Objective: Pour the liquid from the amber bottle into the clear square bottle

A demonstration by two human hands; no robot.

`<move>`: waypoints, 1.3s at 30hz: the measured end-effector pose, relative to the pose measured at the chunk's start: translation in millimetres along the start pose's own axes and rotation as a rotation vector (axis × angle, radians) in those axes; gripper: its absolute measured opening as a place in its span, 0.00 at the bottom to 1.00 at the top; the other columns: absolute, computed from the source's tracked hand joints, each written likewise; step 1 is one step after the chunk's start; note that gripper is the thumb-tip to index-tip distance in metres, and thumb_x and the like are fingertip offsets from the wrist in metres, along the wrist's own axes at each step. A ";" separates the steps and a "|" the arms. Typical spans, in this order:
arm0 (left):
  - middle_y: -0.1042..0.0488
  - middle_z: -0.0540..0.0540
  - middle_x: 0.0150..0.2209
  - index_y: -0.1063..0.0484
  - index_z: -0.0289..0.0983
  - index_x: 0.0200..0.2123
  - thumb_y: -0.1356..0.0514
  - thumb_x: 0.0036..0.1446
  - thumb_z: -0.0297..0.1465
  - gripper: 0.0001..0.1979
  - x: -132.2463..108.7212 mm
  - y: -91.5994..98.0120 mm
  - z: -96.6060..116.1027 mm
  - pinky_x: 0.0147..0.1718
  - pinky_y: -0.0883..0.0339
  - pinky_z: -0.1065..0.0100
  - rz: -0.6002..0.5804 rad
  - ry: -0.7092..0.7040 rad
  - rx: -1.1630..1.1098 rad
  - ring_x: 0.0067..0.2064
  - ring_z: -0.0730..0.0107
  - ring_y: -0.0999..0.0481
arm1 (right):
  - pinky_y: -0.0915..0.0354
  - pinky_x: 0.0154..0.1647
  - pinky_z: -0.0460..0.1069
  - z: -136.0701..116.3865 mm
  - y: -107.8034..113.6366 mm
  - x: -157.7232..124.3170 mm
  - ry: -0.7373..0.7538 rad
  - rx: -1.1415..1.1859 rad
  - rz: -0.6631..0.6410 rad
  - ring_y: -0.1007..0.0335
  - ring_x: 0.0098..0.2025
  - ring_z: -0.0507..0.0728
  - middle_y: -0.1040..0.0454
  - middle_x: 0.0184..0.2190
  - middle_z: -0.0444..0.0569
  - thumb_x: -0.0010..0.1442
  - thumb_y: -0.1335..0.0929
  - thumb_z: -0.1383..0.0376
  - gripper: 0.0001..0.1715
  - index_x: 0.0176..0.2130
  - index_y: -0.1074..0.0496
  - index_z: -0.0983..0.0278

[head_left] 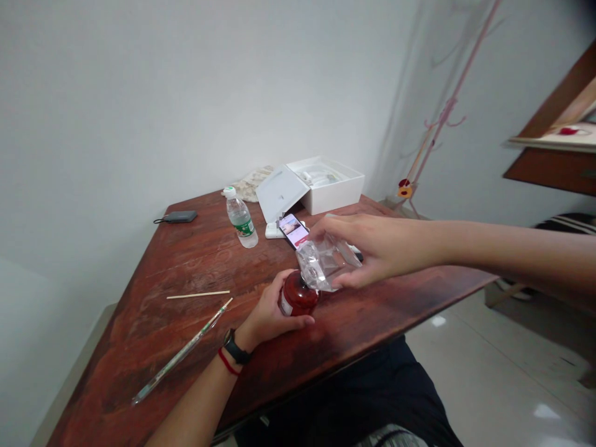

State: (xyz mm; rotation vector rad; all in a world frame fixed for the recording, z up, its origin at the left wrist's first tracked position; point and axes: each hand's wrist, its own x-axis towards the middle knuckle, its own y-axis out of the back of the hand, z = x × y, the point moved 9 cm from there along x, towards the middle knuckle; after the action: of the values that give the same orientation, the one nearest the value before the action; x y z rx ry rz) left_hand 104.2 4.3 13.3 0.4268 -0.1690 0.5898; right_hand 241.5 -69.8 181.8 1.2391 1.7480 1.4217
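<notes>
My left hand (275, 305) is wrapped around a rounded amber glass bottle (300, 297) with a pale label, upright near the table's front edge. My right hand (358, 245) grips a clear, crinkled plastic container (321, 264), tilted down to the left. Its lower end is at the top of the amber bottle and hides most of the bottle's mouth. Whether the two touch, or anything passes between them, I cannot tell. Behind the container lies a lit phone (293, 231), leaning on a white object (274, 231).
On the dark red wooden table (195, 335) stand a water bottle (242, 220) and an open white box (333, 195) with its lid (282, 192) leaning on it. A bare stick (198, 295), wrapped chopsticks (181, 355) and a grey power bank (180, 216) lie on the left.
</notes>
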 end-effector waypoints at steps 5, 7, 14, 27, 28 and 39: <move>0.23 0.39 0.59 0.35 0.40 0.67 0.20 0.49 0.46 0.47 0.3 -0.2 1.6 0.64 0.32 0.50 -0.006 0.003 -0.007 0.60 0.45 0.22 | 0.27 0.54 0.59 -1.3 0.5 0.7 -0.008 -0.016 -0.015 0.20 0.55 0.69 0.20 0.57 0.58 0.61 0.26 0.47 0.39 0.63 0.32 0.63; 0.23 0.39 0.60 0.35 0.40 0.67 0.19 0.48 0.45 0.48 0.4 -0.2 1.7 0.64 0.32 0.50 -0.007 0.007 -0.007 0.60 0.45 0.22 | 0.27 0.54 0.60 -1.9 0.6 1.2 -0.010 -0.021 -0.026 0.20 0.54 0.68 0.20 0.57 0.58 0.61 0.26 0.47 0.39 0.63 0.32 0.63; 0.23 0.39 0.60 0.35 0.41 0.67 0.19 0.48 0.43 0.48 0.2 -0.3 -0.3 0.64 0.32 0.49 -0.019 0.023 -0.006 0.60 0.44 0.22 | 0.26 0.53 0.60 -4.3 1.3 3.9 -0.027 -0.040 -0.054 0.20 0.54 0.69 0.20 0.56 0.59 0.61 0.26 0.47 0.38 0.62 0.31 0.63; 0.23 0.38 0.61 0.36 0.41 0.68 0.19 0.48 0.44 0.49 0.6 -1.4 -5.5 0.66 0.33 0.48 -0.041 0.043 -0.022 0.61 0.43 0.22 | 0.25 0.52 0.60 -4.9 4.8 5.6 0.041 -0.034 0.001 0.18 0.50 0.68 0.17 0.54 0.53 0.58 0.24 0.45 0.39 0.63 0.30 0.55; 0.23 0.38 0.61 0.36 0.41 0.68 0.19 0.48 0.43 0.49 0.6 -1.5 -5.7 0.66 0.33 0.48 -0.042 0.043 -0.023 0.61 0.43 0.22 | 0.25 0.52 0.59 -4.9 5.1 5.8 0.047 -0.034 0.007 0.18 0.50 0.68 0.17 0.54 0.52 0.58 0.24 0.45 0.39 0.63 0.29 0.54; 0.23 0.38 0.61 0.38 0.41 0.69 0.19 0.47 0.43 0.50 -0.6 -0.7 -5.4 0.65 0.32 0.48 -0.044 0.059 -0.008 0.60 0.44 0.21 | 0.25 0.51 0.59 -10.1 7.0 11.6 0.041 -0.045 -0.023 0.18 0.50 0.69 0.17 0.54 0.54 0.58 0.24 0.47 0.38 0.62 0.29 0.56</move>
State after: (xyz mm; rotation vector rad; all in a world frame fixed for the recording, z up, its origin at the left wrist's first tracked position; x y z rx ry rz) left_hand 104.3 5.8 8.0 0.4036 -0.1055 0.5573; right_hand 230.2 -63.6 192.7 1.1709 1.7421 1.4743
